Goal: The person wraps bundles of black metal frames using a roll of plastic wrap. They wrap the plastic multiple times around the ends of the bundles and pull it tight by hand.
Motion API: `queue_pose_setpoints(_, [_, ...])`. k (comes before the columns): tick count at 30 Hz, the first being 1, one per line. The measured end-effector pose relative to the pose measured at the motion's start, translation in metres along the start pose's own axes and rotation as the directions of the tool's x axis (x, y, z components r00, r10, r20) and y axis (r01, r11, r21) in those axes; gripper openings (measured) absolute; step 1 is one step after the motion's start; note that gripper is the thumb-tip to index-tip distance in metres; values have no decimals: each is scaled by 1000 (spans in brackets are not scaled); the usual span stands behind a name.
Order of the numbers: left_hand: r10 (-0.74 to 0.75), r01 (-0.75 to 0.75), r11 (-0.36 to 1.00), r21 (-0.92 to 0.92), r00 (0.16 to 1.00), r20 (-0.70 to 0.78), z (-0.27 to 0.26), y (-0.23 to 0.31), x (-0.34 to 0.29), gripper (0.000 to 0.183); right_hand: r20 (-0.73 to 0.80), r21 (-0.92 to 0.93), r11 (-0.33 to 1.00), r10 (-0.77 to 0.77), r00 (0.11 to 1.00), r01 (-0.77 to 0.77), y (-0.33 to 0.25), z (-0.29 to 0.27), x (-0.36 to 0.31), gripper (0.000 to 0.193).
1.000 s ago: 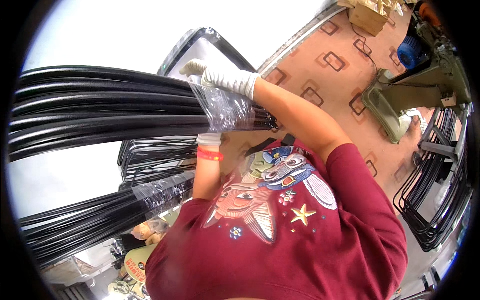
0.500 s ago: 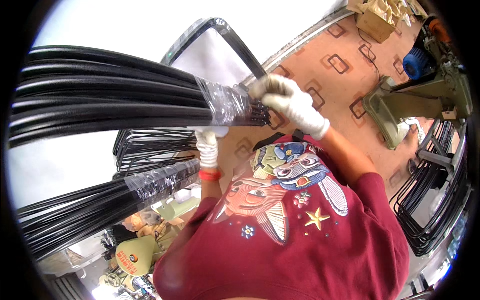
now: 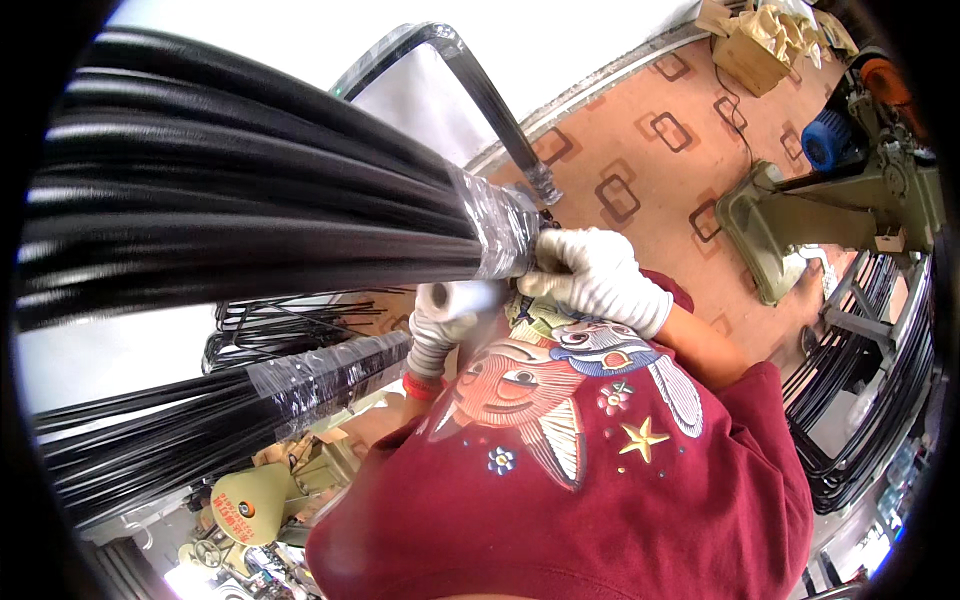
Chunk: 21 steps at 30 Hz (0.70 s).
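A thick bundle of black tubes (image 3: pixel 270 190) reaches in from the left, its near end bound with clear plastic film (image 3: pixel 500 228). Below that end, my left hand (image 3: pixel 434 342), in a white glove with a red band at the wrist, is closed around a roll of plastic film (image 3: pixel 460 298). The roll's round hollow end faces left. My right hand (image 3: pixel 600 278), gloved in white too, lies against the bundle's wrapped end with its fingers curled. What its fingertips grip is hidden.
A second film-wrapped bundle of black tubes (image 3: pixel 200 430) lies lower left. Behind stands a bent black frame (image 3: pixel 480 95) with film on it. At right are an olive-green machine (image 3: pixel 770 225) and stacked black frames (image 3: pixel 850 400). A cardboard box (image 3: pixel 750 60) sits far back.
The bundle's wrapped end has come nearer and to the right. My right hand has moved down from the tube ends to the film's edge. The film roll now shows beneath the bundle.
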<state>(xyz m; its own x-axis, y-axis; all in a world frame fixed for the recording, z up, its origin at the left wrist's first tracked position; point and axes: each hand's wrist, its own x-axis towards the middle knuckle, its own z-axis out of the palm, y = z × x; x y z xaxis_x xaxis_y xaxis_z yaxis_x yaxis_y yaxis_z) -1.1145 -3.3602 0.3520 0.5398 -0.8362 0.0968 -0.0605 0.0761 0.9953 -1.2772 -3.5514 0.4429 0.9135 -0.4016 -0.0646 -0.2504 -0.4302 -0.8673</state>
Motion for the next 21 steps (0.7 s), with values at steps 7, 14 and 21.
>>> queue_pose_setpoints(7, [65,-152,912,382,970,232,14,36,11,63,17,-43,976,-211,977,212,-7,13,-20,28])
queue_pose_setpoints(14, [51,-101,982,157,954,297,48,74,10,50,-213,-189,957,-260,942,222,-13,14,-36,51])
queue_pose_setpoints(21, [-11,-79,967,242,936,351,68,86,17,29,-229,413,910,140,963,-34,-6,11,-60,65])
